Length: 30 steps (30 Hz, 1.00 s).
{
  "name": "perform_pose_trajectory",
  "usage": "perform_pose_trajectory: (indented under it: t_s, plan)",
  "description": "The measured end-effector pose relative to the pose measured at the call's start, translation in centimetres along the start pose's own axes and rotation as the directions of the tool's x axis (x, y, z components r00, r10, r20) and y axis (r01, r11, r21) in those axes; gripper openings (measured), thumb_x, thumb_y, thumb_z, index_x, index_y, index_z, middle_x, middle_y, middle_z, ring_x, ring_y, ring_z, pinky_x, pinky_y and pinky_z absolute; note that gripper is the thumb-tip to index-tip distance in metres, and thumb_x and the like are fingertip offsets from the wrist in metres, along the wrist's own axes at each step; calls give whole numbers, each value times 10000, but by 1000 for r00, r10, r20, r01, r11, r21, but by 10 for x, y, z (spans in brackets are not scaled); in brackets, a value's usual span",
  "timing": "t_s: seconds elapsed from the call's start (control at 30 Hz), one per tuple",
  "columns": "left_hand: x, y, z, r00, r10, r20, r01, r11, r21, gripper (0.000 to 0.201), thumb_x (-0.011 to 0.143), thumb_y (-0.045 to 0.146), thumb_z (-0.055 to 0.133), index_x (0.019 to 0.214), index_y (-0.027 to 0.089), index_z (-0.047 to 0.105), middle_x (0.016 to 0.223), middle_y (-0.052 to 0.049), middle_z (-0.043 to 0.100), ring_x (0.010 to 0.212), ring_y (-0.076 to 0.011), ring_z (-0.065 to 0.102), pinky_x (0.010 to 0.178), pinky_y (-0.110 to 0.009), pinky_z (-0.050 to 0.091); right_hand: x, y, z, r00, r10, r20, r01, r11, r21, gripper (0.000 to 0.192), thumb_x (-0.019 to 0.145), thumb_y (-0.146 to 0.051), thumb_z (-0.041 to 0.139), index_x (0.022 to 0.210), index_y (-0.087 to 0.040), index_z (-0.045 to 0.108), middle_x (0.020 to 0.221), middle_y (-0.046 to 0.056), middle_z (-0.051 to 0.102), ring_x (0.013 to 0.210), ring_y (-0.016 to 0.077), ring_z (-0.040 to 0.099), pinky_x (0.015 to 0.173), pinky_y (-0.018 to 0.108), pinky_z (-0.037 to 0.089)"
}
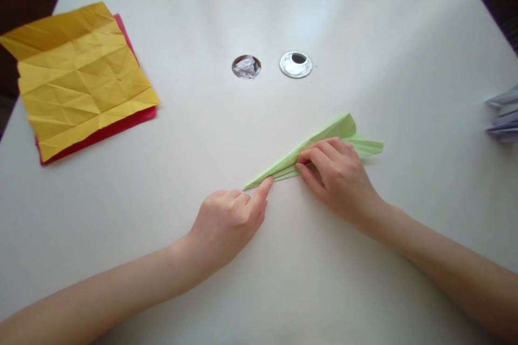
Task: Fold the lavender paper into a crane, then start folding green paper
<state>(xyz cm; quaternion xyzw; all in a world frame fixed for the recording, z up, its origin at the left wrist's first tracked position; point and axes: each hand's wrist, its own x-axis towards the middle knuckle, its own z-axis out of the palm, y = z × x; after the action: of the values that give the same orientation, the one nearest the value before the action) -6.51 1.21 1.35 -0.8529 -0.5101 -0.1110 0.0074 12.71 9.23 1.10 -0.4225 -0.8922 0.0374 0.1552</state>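
Note:
A light green folded paper (319,137) lies slantwise on the white table, its narrow point toward the lower left and its flared, layered end toward the upper right. My left hand (230,221) is closed at the narrow end, one finger extended against the lower folds and the others curled under. Further up the paper, my right hand (340,178) pinches its lower edge between thumb and fingers. The right hand covers part of the folds, and the undersides of both hands are hidden.
Creased yellow paper (87,81) lies over a red sheet (135,117) at the left. Beyond the green paper are a round table hole (246,67) with crumpled material inside and a silvery ring (295,64). Pale purple folded paper (504,116) shows at the right edge.

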Motion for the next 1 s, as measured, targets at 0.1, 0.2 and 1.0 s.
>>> perform_pose_trajectory:
  t_s: [0.1, 0.2, 1.0]
  plan:
    - [1, 0, 1, 999, -27, 33, 29, 998, -54, 322, 832, 204, 441, 1136, 130, 519, 485, 61, 540, 430, -100, 499, 435, -236, 319, 0, 0, 0, 1000, -4, -10, 4, 1000, 2, 122, 807, -175, 477, 701, -176, 537, 699, 39, 589, 746, 193, 497, 662, 311, 347]
    - [0, 0, 1, 997, -47, 61, 52, 996, -78, 326, 835, 212, 428, 1141, 134, 513, 482, 58, 545, 422, -99, 497, 432, -229, 326, 0, 0, 0, 1000, -2, -10, 2, 1000, 8, 121, 807, -174, 475, 703, -179, 535, 700, 40, 587, 746, 194, 497, 662, 315, 345]
    - [-18, -9, -4, 996, -74, 49, 77, 994, -83, 311, 843, 200, 429, 1134, 151, 530, 457, 63, 506, 424, -85, 470, 453, -216, 330, -1, 3, 0, 1000, -7, -2, 7, 1000, 12, 124, 807, -174, 467, 706, -178, 538, 709, 46, 585, 758, 197, 494, 665, 319, 346]
